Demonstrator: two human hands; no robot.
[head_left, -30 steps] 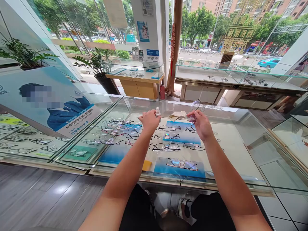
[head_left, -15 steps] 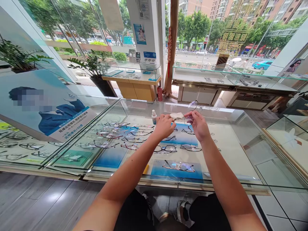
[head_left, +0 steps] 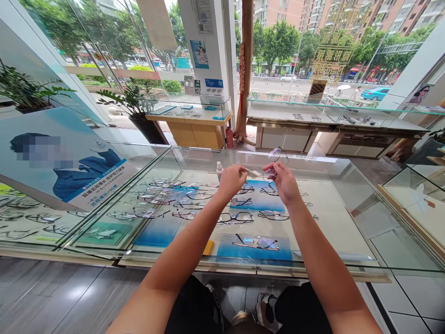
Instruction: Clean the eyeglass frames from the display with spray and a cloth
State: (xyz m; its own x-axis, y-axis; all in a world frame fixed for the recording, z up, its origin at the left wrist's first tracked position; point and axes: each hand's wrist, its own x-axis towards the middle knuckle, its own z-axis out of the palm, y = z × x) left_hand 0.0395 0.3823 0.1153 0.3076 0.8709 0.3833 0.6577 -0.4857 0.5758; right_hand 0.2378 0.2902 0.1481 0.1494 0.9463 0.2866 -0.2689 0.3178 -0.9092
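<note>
My right hand point(head_left: 285, 183) is closed on a pair of thin-framed eyeglasses point(head_left: 278, 155), held tilted above the glass counter with one lens up. Left of it, my left hand point(head_left: 232, 181) has its fingers pinched together on the edge of a pale cloth point(head_left: 253, 173). Part of the cloth is hidden behind the fingers. Just behind my left hand stands a small white bottle point(head_left: 219, 168), its lower part covered by the hand.
Under the counter glass point(head_left: 323, 195) lie several rows of eyeglasses point(head_left: 236, 217), with one pair point(head_left: 256, 241) on a blue card near the front. A large poster board point(head_left: 69, 162) leans at the left. Farther back stand more display cases point(head_left: 295, 111) and a potted plant point(head_left: 139, 104).
My left hand has drawn slightly left and its fingers have closed on the cloth, which has shifted and bunched. My right hand still holds the eyeglasses in nearly the same place.
</note>
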